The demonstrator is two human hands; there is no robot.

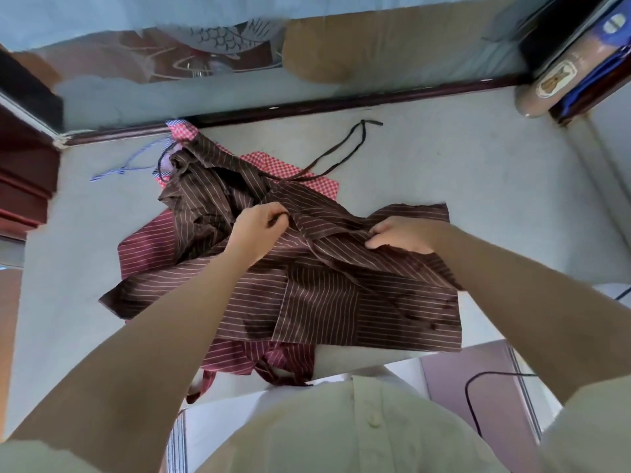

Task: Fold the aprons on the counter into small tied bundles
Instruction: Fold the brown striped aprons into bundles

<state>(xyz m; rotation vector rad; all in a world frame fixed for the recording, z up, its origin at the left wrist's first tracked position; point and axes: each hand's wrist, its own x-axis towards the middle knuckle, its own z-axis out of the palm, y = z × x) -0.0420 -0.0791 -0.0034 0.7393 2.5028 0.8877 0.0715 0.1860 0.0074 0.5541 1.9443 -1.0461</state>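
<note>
Presently the dark brown pinstriped cloth apron (341,285) lies crumpled on the pale grey counter (478,182); left hand (259,230) pinches a fold, right hand (403,233) grips its edge toward 3 o'clock; risk: lifting may drag the maroon striped apron (146,247) beneath, at 8 o'clock, tangling straps.

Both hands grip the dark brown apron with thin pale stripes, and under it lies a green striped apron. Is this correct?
Not quite. The head view shows the left hand and the right hand gripping the dark brown pale-striped apron, but under it lies a red striped apron, not a green one.
</note>
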